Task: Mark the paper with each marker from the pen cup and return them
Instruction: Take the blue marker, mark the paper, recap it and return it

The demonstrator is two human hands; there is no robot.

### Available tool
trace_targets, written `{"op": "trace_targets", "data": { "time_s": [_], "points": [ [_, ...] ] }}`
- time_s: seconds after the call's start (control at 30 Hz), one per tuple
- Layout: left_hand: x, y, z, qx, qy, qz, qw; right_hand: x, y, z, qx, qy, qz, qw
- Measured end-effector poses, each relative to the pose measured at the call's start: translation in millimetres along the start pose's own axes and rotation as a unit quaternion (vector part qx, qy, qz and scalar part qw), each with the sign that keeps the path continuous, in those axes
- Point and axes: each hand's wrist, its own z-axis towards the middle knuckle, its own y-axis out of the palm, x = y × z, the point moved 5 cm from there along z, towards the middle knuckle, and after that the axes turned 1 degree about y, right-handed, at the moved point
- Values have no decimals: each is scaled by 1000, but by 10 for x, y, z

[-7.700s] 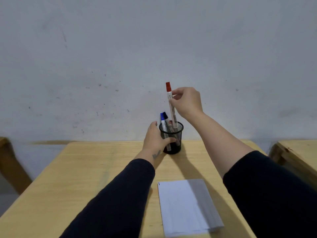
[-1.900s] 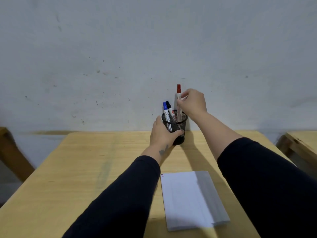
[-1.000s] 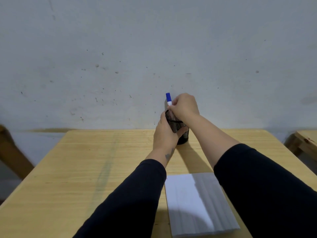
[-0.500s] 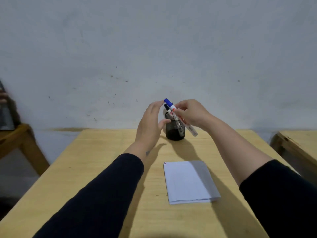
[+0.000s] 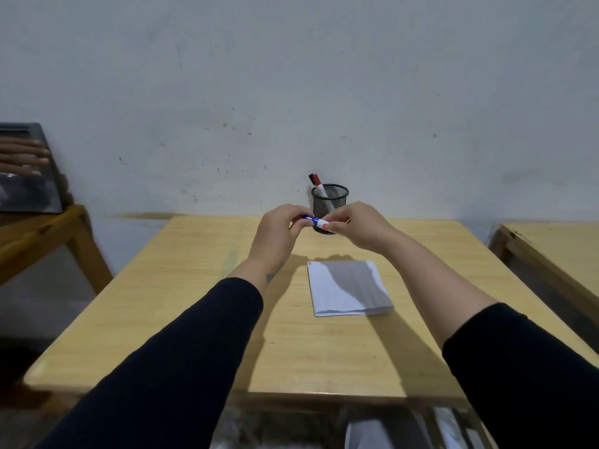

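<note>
A blue-capped marker [image 5: 316, 221] is held level between both hands above the wooden table [image 5: 201, 306]. My left hand [image 5: 278, 231] pinches the blue cap end, and my right hand [image 5: 359, 226] grips the white barrel. Behind them a black mesh pen cup [image 5: 330, 202] stands at the table's far edge, holding a red marker [image 5: 318, 184] and a black marker [image 5: 311, 177]. A folded white paper [image 5: 346, 288] lies flat on the table below my hands.
A plain grey wall rises right behind the table. Another wooden table [image 5: 551, 251] stands to the right. At the left, a wooden stand [image 5: 42, 234] carries a dark tray-like object [image 5: 29, 183], with someone's fingers resting on it.
My right hand has carried the blue marker from the cup toward me and turned it level. My left hand has closed on its cap end. The view has pulled back.
</note>
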Motion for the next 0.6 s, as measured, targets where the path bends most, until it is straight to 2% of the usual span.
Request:
{"op": "trace_targets", "data": {
  "time_s": [0.1,0.13,0.17,0.23,0.27,0.33,0.37,0.4,0.43,0.53,0.6],
  "points": [
    [-18,-95,36,74,-40,-25,996,-142,-140,-164,201,-51,-81,975],
    [-26,-121,42,93,-49,-27,994,-189,-157,-242,242,-70,-53,966],
    [-24,-140,43,106,-53,-22,993,-199,-135,-277,249,-70,4,966],
    [6,-136,21,120,-57,-13,991,-136,5,-282,191,11,179,965],
    [22,-113,-1,123,-59,-12,991,-72,102,-268,148,84,286,943],
    [50,-25,-61,111,-62,-11,992,28,283,-247,78,204,458,862],
    [52,33,-94,97,-63,-12,993,74,342,-218,64,229,504,830],
    [46,91,-127,80,-64,-13,995,118,383,-182,62,239,528,813],
    [36,140,-158,64,-69,-14,995,160,409,-141,68,240,529,811],
    [-48,215,-212,44,-105,-20,993,224,454,-94,89,229,475,845],
    [-142,193,-224,46,-154,-54,986,292,435,-65,112,227,474,843]
  ]
}}
